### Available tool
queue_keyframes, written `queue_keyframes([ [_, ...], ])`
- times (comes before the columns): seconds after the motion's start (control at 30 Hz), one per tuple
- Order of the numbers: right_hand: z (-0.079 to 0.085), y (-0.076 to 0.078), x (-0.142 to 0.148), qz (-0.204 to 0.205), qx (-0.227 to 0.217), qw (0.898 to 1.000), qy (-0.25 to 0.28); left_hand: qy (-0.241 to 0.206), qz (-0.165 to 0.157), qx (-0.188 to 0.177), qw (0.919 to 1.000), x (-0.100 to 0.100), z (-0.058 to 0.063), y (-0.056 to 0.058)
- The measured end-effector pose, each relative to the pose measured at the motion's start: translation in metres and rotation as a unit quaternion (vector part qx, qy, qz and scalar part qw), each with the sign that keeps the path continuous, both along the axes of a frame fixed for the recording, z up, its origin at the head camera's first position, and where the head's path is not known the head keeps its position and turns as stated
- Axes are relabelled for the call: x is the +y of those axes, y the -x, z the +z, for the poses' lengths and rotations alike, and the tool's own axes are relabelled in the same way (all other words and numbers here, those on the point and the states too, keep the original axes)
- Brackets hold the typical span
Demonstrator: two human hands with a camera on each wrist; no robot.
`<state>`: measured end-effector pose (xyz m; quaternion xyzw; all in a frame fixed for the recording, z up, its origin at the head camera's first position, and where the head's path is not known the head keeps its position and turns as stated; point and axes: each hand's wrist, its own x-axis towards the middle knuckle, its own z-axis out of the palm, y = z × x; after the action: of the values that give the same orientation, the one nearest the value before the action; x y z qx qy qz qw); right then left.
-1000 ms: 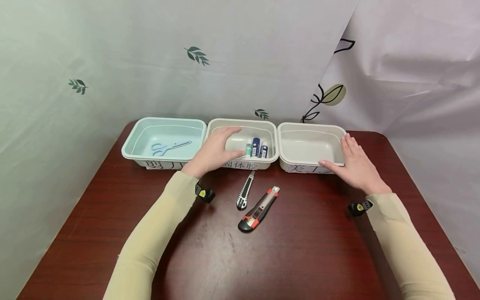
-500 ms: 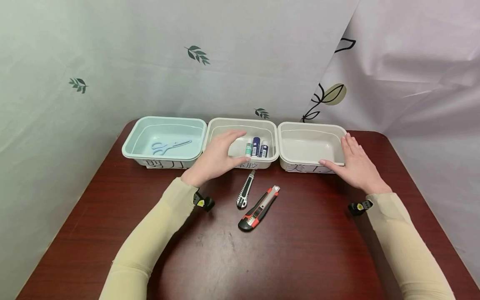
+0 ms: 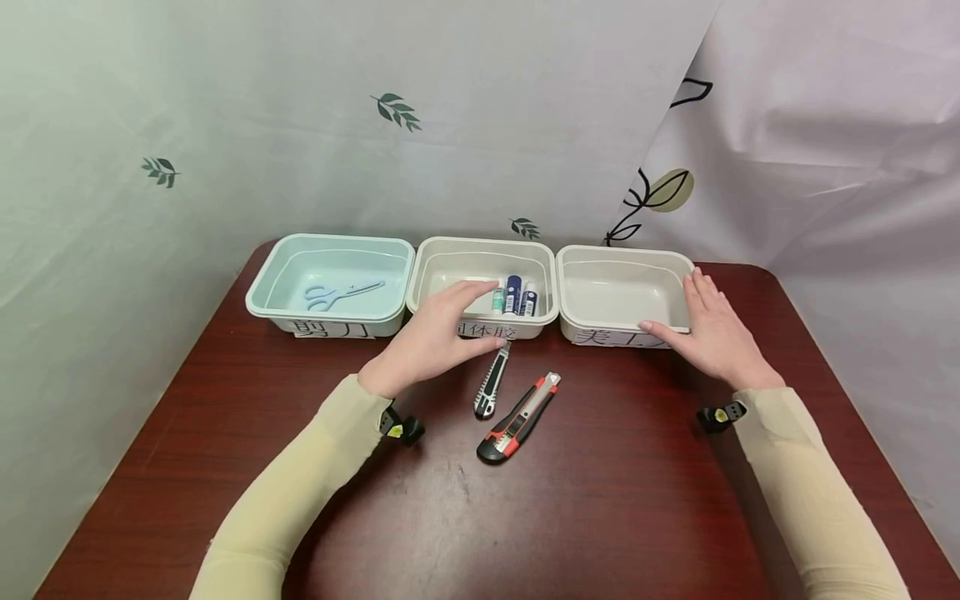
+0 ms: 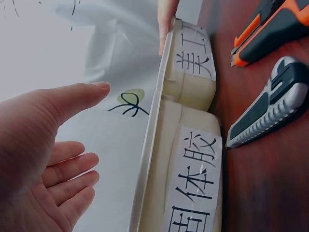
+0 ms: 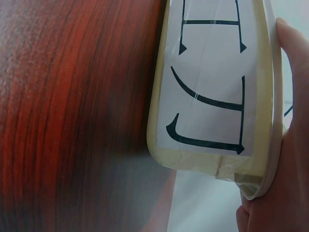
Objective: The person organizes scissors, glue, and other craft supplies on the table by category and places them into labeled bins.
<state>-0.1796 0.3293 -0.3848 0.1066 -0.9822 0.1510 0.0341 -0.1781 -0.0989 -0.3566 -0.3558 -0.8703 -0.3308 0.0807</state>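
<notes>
— Knives: where? — Grey knife (image 3: 491, 380) and red knife (image 3: 519, 417) lie on the table (image 3: 600, 500), at 6 o'clock from the middle tub (image 3: 483, 283).
— Hands? — Left hand (image 3: 431, 333) hovers, fingers relaxed, holding nothing; right hand (image 3: 712, 329) rests straight fingers against the right tub (image 3: 622, 292)

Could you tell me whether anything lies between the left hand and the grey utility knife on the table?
Nothing visible does: the left hand hovers open just beside the grey utility knife, with only bare table between them.

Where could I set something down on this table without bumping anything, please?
The broad near half of the table, between the two sleeves and in front of the red utility knife, is bare. The right tub also looks empty. It is crowded around the grey utility knife, the left hand and the middle tub.
</notes>
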Motion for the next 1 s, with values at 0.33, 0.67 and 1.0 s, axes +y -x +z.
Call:
queue_keyframes([
  [0.33,-0.002,0.0,0.0,0.0,-0.002,1.0,0.002,0.012,0.021,-0.023,0.9994,-0.003,-0.009,-0.02],
  [0.67,-0.003,0.0,0.002,0.0,-0.001,1.0,0.002,0.019,0.03,-0.04,0.9986,-0.007,-0.022,-0.032],
  [1.0,-0.002,0.001,0.001,-0.001,-0.001,1.0,0.003,0.03,0.033,-0.056,0.9974,-0.006,-0.035,-0.037],
])
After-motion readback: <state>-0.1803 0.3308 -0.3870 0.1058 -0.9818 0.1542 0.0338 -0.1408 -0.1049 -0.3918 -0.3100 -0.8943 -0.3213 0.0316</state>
